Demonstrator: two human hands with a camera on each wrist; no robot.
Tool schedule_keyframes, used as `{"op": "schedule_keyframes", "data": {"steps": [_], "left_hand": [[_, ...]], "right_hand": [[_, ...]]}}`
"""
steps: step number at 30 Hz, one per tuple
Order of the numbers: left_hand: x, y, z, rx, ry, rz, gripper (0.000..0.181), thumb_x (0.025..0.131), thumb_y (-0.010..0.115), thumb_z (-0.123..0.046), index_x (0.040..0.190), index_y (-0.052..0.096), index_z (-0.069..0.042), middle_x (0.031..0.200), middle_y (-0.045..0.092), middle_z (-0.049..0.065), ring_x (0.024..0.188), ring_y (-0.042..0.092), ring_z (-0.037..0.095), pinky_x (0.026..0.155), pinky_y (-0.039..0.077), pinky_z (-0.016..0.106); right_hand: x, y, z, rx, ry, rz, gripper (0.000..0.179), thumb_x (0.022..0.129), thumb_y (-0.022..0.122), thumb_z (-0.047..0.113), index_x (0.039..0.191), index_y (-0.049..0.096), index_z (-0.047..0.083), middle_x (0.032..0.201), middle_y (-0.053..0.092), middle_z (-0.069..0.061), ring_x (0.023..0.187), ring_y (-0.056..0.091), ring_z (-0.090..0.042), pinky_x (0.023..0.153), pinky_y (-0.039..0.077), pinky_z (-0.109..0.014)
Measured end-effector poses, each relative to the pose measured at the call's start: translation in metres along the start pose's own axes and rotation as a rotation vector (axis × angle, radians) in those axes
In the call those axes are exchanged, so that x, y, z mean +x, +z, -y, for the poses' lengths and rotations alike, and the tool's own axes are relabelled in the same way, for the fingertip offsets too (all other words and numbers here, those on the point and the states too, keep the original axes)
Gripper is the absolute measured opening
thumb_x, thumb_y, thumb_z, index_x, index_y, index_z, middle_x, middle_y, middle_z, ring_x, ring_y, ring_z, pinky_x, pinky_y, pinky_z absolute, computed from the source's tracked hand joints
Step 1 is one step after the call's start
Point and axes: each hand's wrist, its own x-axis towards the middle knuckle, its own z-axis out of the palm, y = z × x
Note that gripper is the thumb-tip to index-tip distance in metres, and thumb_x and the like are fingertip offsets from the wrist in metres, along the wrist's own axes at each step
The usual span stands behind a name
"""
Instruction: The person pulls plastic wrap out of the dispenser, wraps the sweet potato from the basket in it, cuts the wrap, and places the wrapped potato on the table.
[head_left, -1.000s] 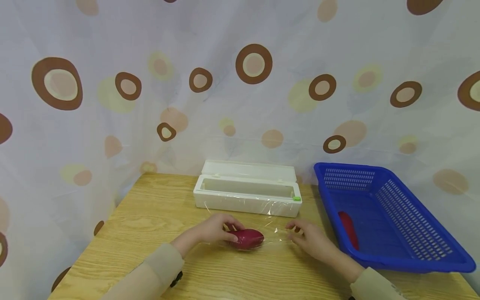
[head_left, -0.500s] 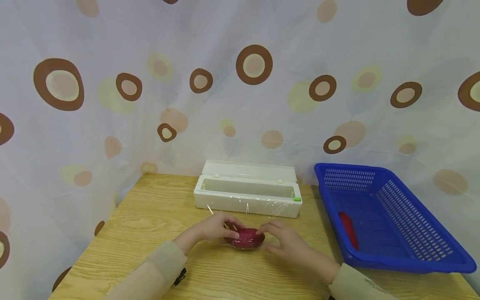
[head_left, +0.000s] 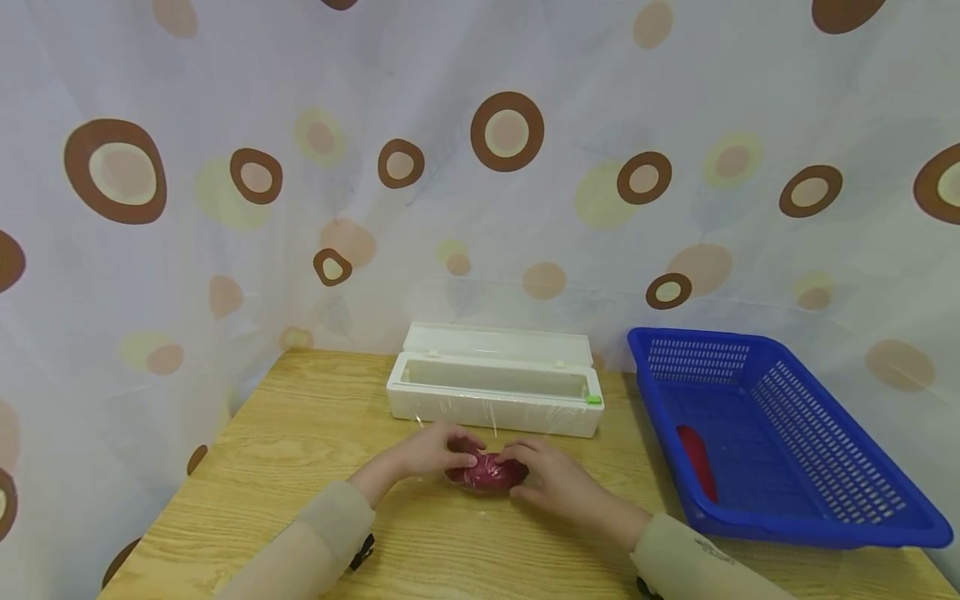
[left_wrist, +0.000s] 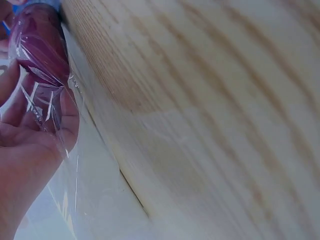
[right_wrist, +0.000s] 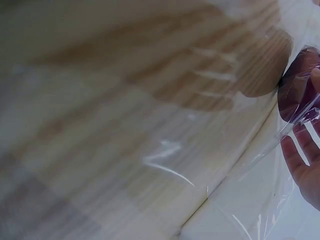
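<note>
Leftward, the right hand [head_left: 551,477] has been brought from the loose film onto the right end of the dark red vegetable [head_left: 487,477], while the left hand [head_left: 431,450] has been kept at the other end. Clear film [right_wrist: 172,172] seems to have been folded over, so the covering is judged further along. Both hands are partly closed, the vegetable being held between bent fingers and thumbs on the table [head_left: 315,400], before the white box [head_left: 495,412].

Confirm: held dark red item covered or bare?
Covered on top: clear film creases and glints over the dark red item. Underside: cannot tell.
</note>
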Motion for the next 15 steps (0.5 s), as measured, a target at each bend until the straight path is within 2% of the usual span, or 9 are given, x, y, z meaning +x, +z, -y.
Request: {"op": "schedule_keyframes", "data": {"steps": [3,8,12,15], "left_hand": [[-0.001,0.000,0.000,0.013,-0.001,-0.032,0.027,0.089,0.064,-0.016,0.114,0.065,-0.005,0.106,0.068,0.008,0.099,0.063,0.022,0.085,0.049,0.035],[-0.002,-0.002,-0.001,0.035,-0.003,-0.084,0.028,0.089,0.065,-0.018,0.113,0.064,-0.004,0.103,0.068,0.006,0.093,0.062,0.018,0.080,0.050,0.030],[-0.005,-0.005,-0.005,0.072,0.067,-0.181,0.023,0.089,0.065,-0.015,0.108,0.066,-0.003,0.101,0.067,0.007,0.093,0.060,0.019,0.078,0.049,0.033],[-0.008,-0.005,-0.011,0.172,0.167,-0.220,0.017,0.087,0.068,-0.013,0.102,0.069,-0.005,0.099,0.067,0.004,0.091,0.060,0.018,0.079,0.050,0.036]], "right_hand": [[0.004,0.001,0.000,0.005,0.029,0.019,0.041,0.077,0.077,0.015,0.114,0.063,0.017,0.119,0.060,-0.001,0.113,0.056,-0.020,0.095,0.046,-0.038],[0.010,-0.001,-0.001,0.000,0.031,0.046,0.039,0.078,0.076,0.014,0.115,0.062,0.016,0.118,0.062,0.000,0.112,0.056,-0.019,0.095,0.046,-0.038],[0.013,-0.001,-0.003,-0.017,0.020,0.042,0.038,0.078,0.076,0.014,0.113,0.063,0.013,0.113,0.064,-0.001,0.107,0.059,-0.019,0.093,0.048,-0.038],[0.014,0.000,-0.004,-0.005,0.037,0.055,0.037,0.079,0.076,0.015,0.114,0.063,0.013,0.112,0.065,0.000,0.107,0.059,-0.018,0.092,0.047,-0.038]]}}
